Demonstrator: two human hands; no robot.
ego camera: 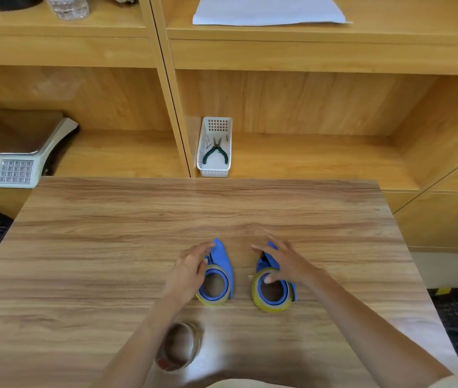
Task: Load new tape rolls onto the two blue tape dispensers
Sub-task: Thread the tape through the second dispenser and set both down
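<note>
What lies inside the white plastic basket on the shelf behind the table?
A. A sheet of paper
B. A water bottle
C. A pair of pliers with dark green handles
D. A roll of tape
C: the white basket holds pliers with dark green handles; no tape roll, bottle or paper is in it.

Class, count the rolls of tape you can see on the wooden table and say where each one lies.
3. One sits on the left blue dispenser, one on the right blue dispenser, and a loose roll lies nearer the person, partly behind the left forearm.
</note>
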